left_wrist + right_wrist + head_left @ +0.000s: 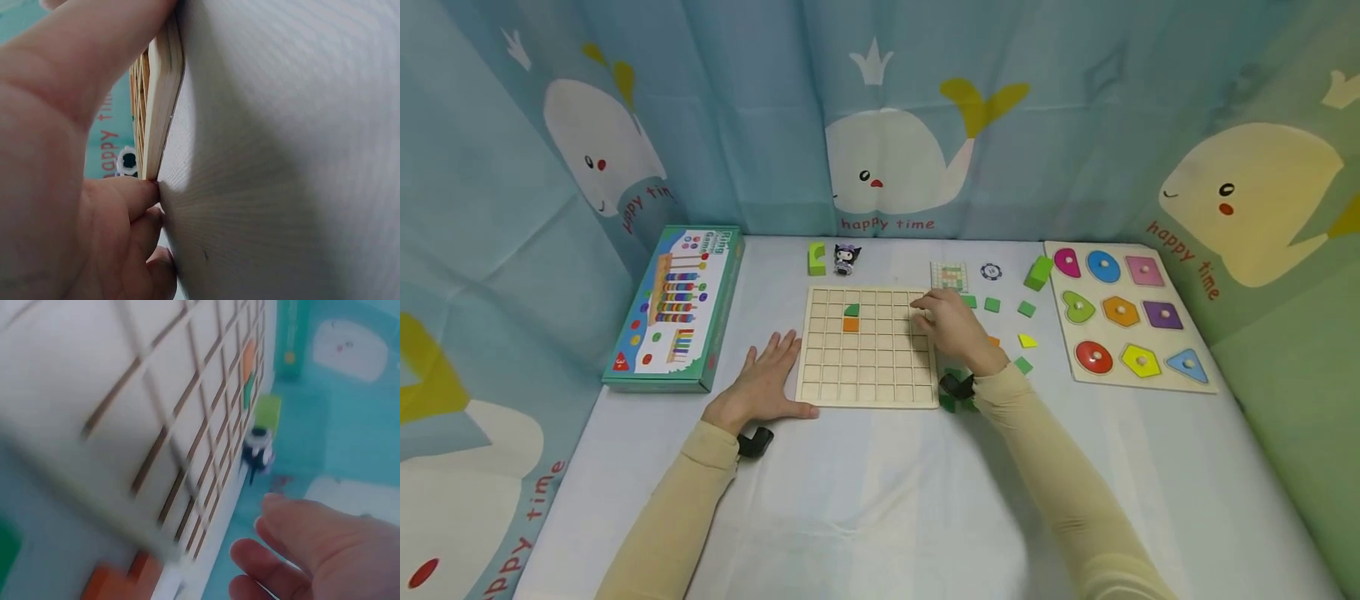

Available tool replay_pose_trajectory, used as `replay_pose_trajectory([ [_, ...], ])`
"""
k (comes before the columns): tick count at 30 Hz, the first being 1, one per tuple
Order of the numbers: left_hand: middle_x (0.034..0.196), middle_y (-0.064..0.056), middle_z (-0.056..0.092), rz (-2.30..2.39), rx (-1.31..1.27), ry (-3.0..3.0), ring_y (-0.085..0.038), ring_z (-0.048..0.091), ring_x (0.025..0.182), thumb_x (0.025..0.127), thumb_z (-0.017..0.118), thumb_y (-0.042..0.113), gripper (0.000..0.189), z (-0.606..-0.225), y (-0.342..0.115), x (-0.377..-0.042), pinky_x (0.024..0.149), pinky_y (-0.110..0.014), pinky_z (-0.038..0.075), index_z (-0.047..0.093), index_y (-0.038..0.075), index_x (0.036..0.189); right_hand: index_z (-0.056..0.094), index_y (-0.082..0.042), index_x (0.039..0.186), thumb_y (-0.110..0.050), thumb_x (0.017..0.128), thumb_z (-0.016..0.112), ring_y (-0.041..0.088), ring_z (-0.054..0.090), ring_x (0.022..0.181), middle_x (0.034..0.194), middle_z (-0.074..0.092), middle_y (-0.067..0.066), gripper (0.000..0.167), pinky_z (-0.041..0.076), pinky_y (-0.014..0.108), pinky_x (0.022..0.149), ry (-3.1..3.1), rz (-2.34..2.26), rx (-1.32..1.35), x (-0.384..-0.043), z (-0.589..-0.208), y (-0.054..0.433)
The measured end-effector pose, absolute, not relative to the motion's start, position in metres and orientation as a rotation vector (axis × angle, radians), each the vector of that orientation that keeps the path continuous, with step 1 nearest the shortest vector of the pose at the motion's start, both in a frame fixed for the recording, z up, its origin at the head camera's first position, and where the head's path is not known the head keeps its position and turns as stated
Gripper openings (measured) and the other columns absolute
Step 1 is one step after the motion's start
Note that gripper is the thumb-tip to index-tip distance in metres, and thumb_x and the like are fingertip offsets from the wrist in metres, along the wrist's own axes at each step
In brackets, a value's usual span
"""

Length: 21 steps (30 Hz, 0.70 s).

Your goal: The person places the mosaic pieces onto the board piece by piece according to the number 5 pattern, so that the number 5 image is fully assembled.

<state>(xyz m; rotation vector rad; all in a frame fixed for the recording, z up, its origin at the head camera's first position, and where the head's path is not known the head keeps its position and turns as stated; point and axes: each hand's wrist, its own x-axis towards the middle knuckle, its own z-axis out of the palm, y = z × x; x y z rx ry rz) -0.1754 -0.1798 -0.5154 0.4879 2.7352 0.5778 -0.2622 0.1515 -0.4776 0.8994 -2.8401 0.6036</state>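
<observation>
A wooden grid board (868, 367) lies flat on the table. On it are a green curved piece (852, 311) and, directly below, an orange square (851, 324). My left hand (758, 383) rests with spread fingers at the board's left edge; its thumb lies near the lower left corner. In the left wrist view, fingertips (147, 190) touch the table beside the board's rim. Over the board's right side hovers my right hand (955, 329), its fingers loosely bent. The right wrist view shows no piece between the visible fingers (300, 525).
Loose green squares (992, 305), a yellow piece (1027, 341) and other tiles lie right of the board. Behind stand a small figurine (846, 259), a pattern card (949, 277) and a poker chip (991, 272). A game box (677, 308) and a knob puzzle (1120, 333) flank them.
</observation>
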Motion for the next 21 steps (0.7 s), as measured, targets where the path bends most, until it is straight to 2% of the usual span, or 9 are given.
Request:
replay_pose_trajectory([
  [7, 0.162, -0.016, 0.005, 0.598, 0.500, 2.735, -0.035, -0.003, 0.146, 0.067, 0.076, 0.068, 0.128, -0.514, -0.180, -0.175, 0.112, -0.061, -0.002, 0.014, -0.002, 0.154, 0.071, 0.006, 0.111, -0.008, 0.093, 0.068, 0.035, 0.057, 0.098, 0.102, 0.067, 0.017, 0.023, 0.046, 0.045, 0.089, -2.920, 0.554, 0.806, -0.266, -0.479, 0.177],
  [15, 0.162, -0.015, 0.003, 0.583, 0.484, 2.729, -0.033, -0.004, 0.147, 0.067, 0.075, 0.069, 0.128, -0.514, -0.180, -0.175, 0.113, -0.059, -0.004, 0.013, -0.001, 0.155, 0.071, 0.007, 0.109, -0.011, 0.092, 0.069, 0.035, 0.058, 0.098, 0.101, 0.068, 0.018, 0.025, 0.046, 0.046, 0.091, -3.000, 0.540, 0.746, -0.267, -0.486, 0.190],
  [21, 0.162, -0.014, 0.003, 0.576, 0.481, 2.731, -0.033, -0.004, 0.147, 0.067, 0.076, 0.069, 0.128, -0.513, -0.179, -0.175, 0.113, -0.059, -0.003, 0.013, 0.000, 0.155, 0.072, 0.006, 0.107, -0.011, 0.092, 0.070, 0.032, 0.058, 0.093, 0.096, 0.066, 0.015, 0.023, 0.047, 0.044, 0.084, -3.018, 0.542, 0.717, -0.266, -0.490, 0.192],
])
